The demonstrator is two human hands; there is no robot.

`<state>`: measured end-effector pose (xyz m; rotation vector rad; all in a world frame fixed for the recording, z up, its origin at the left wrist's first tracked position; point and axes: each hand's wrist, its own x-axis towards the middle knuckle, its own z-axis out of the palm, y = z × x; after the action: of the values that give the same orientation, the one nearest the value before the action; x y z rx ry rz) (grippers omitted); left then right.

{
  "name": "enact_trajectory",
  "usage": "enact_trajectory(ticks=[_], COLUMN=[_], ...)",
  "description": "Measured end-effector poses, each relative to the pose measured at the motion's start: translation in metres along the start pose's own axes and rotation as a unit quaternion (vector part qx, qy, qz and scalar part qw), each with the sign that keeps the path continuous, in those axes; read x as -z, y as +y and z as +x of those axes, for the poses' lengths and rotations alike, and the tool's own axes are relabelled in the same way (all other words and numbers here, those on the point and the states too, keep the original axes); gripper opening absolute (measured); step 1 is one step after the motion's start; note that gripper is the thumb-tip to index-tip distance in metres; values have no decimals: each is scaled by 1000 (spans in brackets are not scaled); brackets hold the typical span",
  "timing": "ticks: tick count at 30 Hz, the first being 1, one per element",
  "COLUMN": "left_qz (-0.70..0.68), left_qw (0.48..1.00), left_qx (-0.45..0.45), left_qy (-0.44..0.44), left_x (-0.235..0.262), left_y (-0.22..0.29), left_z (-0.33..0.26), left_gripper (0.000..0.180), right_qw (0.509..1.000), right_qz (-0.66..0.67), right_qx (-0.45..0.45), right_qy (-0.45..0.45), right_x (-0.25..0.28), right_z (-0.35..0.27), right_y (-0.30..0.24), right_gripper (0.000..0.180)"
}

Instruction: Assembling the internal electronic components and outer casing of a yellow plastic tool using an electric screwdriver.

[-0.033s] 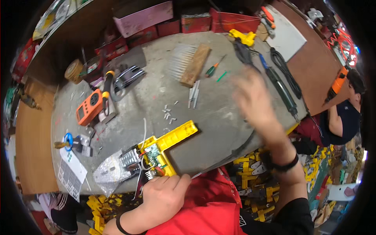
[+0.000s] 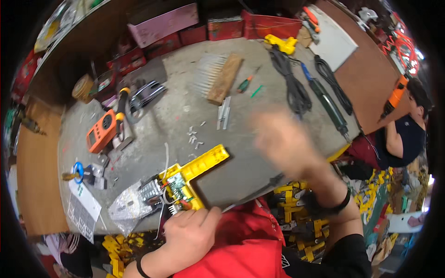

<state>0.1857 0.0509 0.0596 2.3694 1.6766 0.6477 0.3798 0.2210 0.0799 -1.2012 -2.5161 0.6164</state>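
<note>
My left hand (image 2: 189,236) is closed at the bench's near edge, its curled fingers against the lower end of a yellow plastic tool housing (image 2: 204,163). A green circuit board (image 2: 176,186) with wires sits in the open housing. Beside it lies a dark finned part (image 2: 151,191), next to a clear bubble-wrap bag (image 2: 126,209). My right hand (image 2: 282,139) is over the right half of the bench, smeared by motion; its fingers and anything in them cannot be made out. A dark cord-like strip (image 2: 259,189) runs along the near edge between my hands.
Small metal pieces (image 2: 192,135), metal rods (image 2: 224,113), a wooden block with bristles (image 2: 225,78) and a screwdriver (image 2: 244,85) lie mid-bench. An orange meter (image 2: 101,132) stands left; a coiled black cable (image 2: 292,83) and dark green electric screwdriver (image 2: 330,105) lie right. Another person (image 2: 403,139) sits at far right.
My right hand has moved left and a little toward me, uncovering more of the coiled black cable. My left hand stays at the housing. The whole view has shifted slightly.
</note>
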Motion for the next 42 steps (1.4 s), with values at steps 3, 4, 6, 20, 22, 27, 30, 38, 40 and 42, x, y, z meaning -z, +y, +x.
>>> enact_trajectory(ticks=[3,4,6,20,22,27,30,38,40,42], left_qz=[-18,-22,-65,-42,-177,-289,-434,-490,-492,-563], left_qw=[999,1000,998,985,981,941,867,838,846,782], left_qx=[31,17,14,137,73,170,237,238,205,266], left_qy=[11,11,13,98,-32,41,60,-14,-29,6], left_x=[16,22,35,65,51,34,31,35,40,43], left_y=[6,10,13,-13,-6,-17,-23,-30,-37,-41], left_z=[6,5,-1,-10,-22,-6,-7,-15,-13,-7], left_gripper=[16,16,13,7,9,34,24,23,25,30], right_qw=[959,964,968,920,908,898,903,886,893,904], right_qz=[92,102,110,378,401,401,380,421,410,395], right_qx=[230,212,211,97,120,178,198,182,180,161], right_qy=[-134,-124,-74,37,15,45,26,71,32,8], right_x=[-25,-31,-35,-40,-51,-73,-78,-84,-82,-73], right_z=[-61,-70,-69,-50,-41,-34,-36,-32,-30,-30], right_y=[-35,-42,-35,-34,-43,-63,-69,-65,-64,-64], right_gripper=[22,18,16,8,7,7,6,4,6,6])
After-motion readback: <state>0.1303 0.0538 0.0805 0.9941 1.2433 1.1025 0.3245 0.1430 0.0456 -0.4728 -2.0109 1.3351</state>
